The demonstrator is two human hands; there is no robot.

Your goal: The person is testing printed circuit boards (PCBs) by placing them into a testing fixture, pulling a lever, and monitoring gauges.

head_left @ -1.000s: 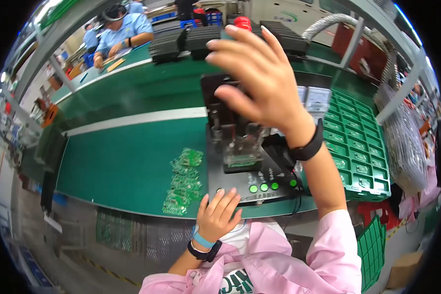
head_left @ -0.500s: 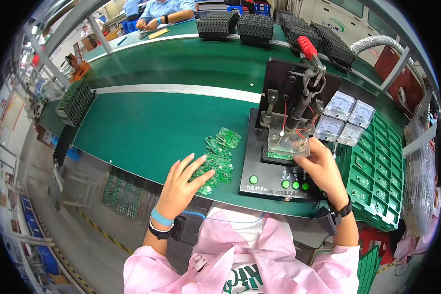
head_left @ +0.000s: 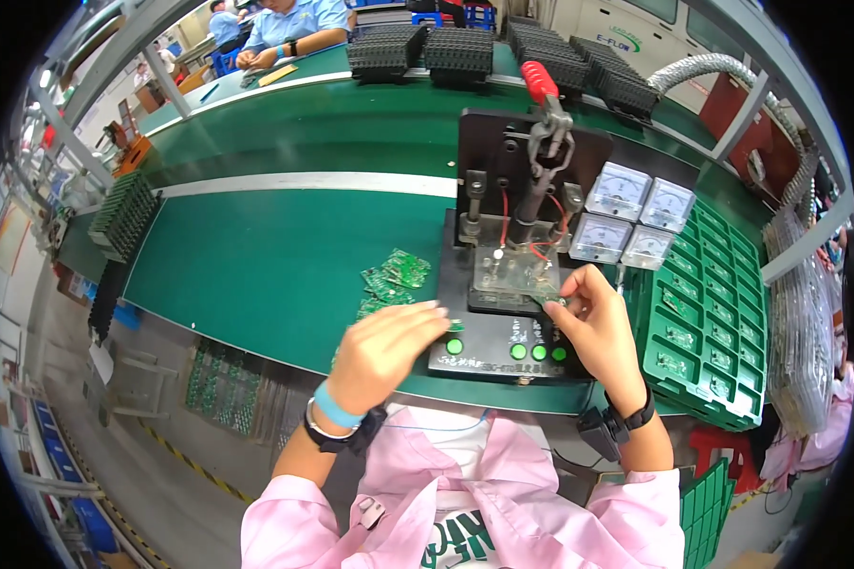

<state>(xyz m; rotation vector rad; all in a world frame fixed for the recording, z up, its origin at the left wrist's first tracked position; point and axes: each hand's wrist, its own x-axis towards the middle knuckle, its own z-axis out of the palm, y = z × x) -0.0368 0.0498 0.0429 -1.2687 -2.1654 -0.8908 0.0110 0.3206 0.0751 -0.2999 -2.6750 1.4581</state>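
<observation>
Left hand [head_left: 381, 353] moved onto loose boards [head_left: 392, 281], open, right hand [head_left: 593, 327] pinching small board [head_left: 550, 300] at fixture [head_left: 508, 275]

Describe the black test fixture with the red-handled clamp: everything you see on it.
The black test fixture sits on the green belt table before the person. Its upright back plate carries a toggle clamp with a red handle, and red wires run down to a clear plate. The sloped front panel bears lit green buttons. The right hand holds a small green circuit board at the clear plate's edge; the left hand hovers beside the front panel.
</observation>
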